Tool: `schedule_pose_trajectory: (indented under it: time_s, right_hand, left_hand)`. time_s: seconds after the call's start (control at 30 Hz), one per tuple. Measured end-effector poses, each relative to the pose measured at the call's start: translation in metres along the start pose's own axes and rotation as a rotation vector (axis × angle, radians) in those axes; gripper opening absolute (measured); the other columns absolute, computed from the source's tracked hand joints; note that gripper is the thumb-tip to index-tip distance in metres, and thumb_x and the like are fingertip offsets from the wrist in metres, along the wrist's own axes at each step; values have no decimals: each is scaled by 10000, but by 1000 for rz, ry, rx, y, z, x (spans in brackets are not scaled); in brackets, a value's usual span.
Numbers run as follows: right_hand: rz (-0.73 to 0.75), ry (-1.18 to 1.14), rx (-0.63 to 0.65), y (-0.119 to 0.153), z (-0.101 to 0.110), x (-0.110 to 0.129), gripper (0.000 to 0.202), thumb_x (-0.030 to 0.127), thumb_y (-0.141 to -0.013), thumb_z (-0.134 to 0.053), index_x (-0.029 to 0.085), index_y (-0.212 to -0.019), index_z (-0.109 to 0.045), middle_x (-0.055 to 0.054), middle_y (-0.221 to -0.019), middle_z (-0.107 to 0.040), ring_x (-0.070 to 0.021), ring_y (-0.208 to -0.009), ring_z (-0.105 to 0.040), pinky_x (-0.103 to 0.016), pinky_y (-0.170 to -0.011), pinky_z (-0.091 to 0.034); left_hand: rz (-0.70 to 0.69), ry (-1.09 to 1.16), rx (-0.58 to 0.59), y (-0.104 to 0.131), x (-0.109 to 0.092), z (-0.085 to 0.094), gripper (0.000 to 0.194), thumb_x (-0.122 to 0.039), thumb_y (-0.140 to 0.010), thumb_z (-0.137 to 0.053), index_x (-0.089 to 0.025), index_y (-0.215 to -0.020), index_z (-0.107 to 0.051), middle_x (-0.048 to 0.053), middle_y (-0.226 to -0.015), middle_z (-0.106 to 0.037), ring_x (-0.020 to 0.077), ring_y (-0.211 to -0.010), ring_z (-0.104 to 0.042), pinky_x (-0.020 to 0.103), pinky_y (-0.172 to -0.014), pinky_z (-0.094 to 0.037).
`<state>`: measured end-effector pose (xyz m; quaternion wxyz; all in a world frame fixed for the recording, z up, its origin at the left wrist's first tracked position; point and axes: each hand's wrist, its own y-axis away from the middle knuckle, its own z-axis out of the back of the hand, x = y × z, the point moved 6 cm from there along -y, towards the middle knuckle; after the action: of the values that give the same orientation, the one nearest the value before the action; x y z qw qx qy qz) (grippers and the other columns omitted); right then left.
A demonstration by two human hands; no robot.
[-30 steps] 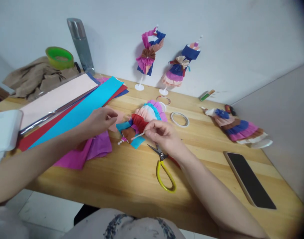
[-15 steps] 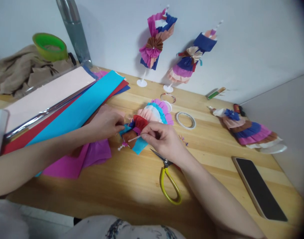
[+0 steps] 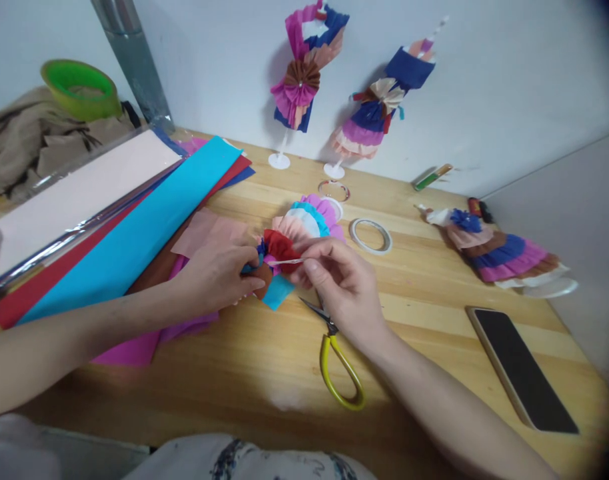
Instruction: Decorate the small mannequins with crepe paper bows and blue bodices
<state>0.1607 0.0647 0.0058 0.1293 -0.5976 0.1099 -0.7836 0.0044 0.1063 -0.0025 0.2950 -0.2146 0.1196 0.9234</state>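
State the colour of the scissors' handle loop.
The handle loop is yellow; it shows best in the head view, the only one.

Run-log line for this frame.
left hand: at paper dress | right hand: pinching pale strip | scissors: on table, near right hand

On the pale wooden tabletop (image 3: 224, 377) before you, the ruffled multicoloured paper dress (image 3: 297, 230) lies centrally. Left of it is the long turquoise paper sheet (image 3: 149, 227); right, the white ring-shaped tape roll (image 3: 378, 252). Yellow-handled metal scissors (image 3: 330, 329) lie nearer you. Two paper-dressed white stands (image 3: 297, 100) are behind it. Far right, the black rectangular phone (image 3: 522, 367) lies before the striped paper dress (image 3: 504, 257).
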Motion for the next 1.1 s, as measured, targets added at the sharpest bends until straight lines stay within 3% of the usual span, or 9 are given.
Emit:
schedule_pose_trajectory:
  time_s: [0.13, 0.3, 0.43, 0.63, 0.93, 1.1]
  right_hand:
    - [-45, -97, 100, 0, -11, -8, 106, 257, -955, -490, 232, -852, -494, -43, -918, -645, -217, -1066, -641, -342, -767, -534]
    - [20, 14, 234, -3, -23, -9, 131, 239, -980, -426, 232, -851, -444, -58, -955, -638, -224, -1168, -611, -369, -871, -502]
    - [118, 181, 347, -1, -29, -6, 126, 192, -977, -395, 227, -859, -425, -69, -937, -641, -224, -1148, -619, -339, -819, -491]
    - [260, 432, 468, 4, -34, -1, 140, 160, -965, -378, 216, -849, -434, -111, -996, -685, -217, -919, -645, -349, -746, -490]
    - [227, 550, 472, 13, -28, -3, 119, 167, -970, -378, 218, -871, -419, -85, -975, -692, -157, -726, -622, -262, -617, -464]
    - [260, 591, 457, 17, -27, -3, 130, 153, -967, -367, 212, -874, -435, -105, -1011, -694, -172, -789, -651, -271, -627, -473]
  left_hand:
    - [24, -22, -22, 0, 1, -4, 100, -242, -777, -649, -172, -712, -622, 6, -693, -616, 161, -660, -545, 272, -560, -309]
    - [30, -11, -6, 1, 3, -8, 78, -237, -810, -616, -171, -790, -652, 39, -858, -666, 197, -786, -597, 289, -621, -365]
    - [22, 0, 10, 3, 6, -10, 150, -273, -852, -594, -179, -918, -690, 59, -938, -675, 219, -842, -610, 311, -664, -396]
    - [2, -10, 5, 6, 6, -12, 177, -285, -860, -611, -186, -985, -687, 58, -950, -685, 224, -844, -615, 310, -668, -402]
    - [46, 23, -6, 4, 6, -10, 66, -206, -805, -608, -185, -867, -598, 33, -834, -650, 198, -758, -590, 294, -617, -385]
    - [64, 50, -95, 3, 7, -7, 146, -216, -764, -657, -212, -827, -526, 10, -794, -625, 180, -688, -554, 282, -547, -352]
